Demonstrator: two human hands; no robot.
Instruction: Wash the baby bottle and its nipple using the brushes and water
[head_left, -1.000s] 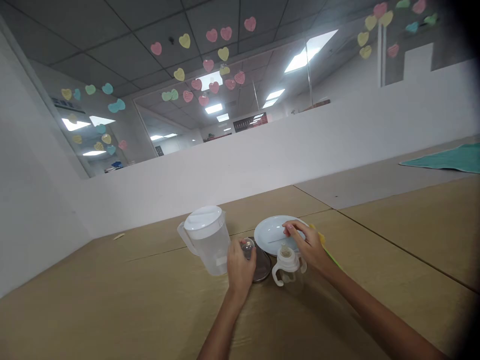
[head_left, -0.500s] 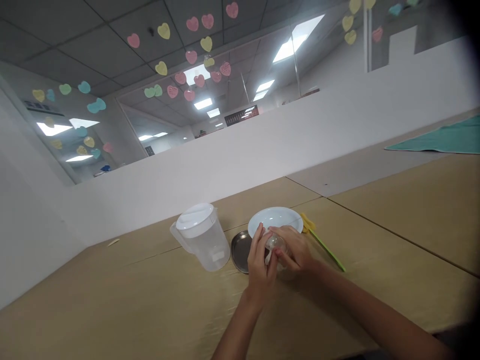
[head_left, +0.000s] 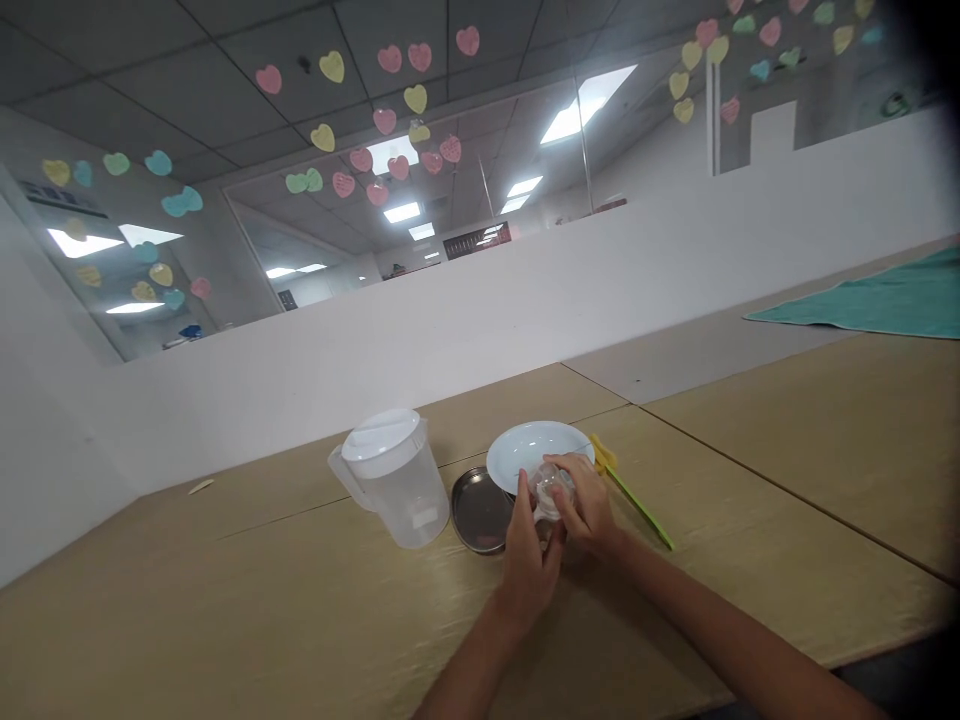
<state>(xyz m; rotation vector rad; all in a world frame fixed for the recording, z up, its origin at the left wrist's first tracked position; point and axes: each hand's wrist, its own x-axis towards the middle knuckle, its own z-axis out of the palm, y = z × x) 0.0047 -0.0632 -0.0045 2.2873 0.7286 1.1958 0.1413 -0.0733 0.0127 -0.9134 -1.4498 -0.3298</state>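
Observation:
Between both hands is a small clear, rounded container (head_left: 550,484) that looks like plastic. My right hand (head_left: 589,510) is closed over its top and right side, the thumb pressed against the front. On the left side, my left hand (head_left: 527,550) wraps it with upright fingers and a thumb beneath. Its lower part is hidden by the fingers. Right behind the hands sits a pale white bowl (head_left: 517,440). A round dark metal dish (head_left: 478,512) lies just left of my left hand.
A translucent pitcher (head_left: 409,500) with a white lid stands left of the dish. Right of the bowl lies a yellow-headed tool with a green handle (head_left: 637,508). A teal cloth (head_left: 877,298) lies at far right. A white wall (head_left: 450,320) borders the table's back.
The hands have turned the clear container slightly, and my left fingers have lowered along its side. More of the container and the metal dish now shows. The camera view has shifted a little.

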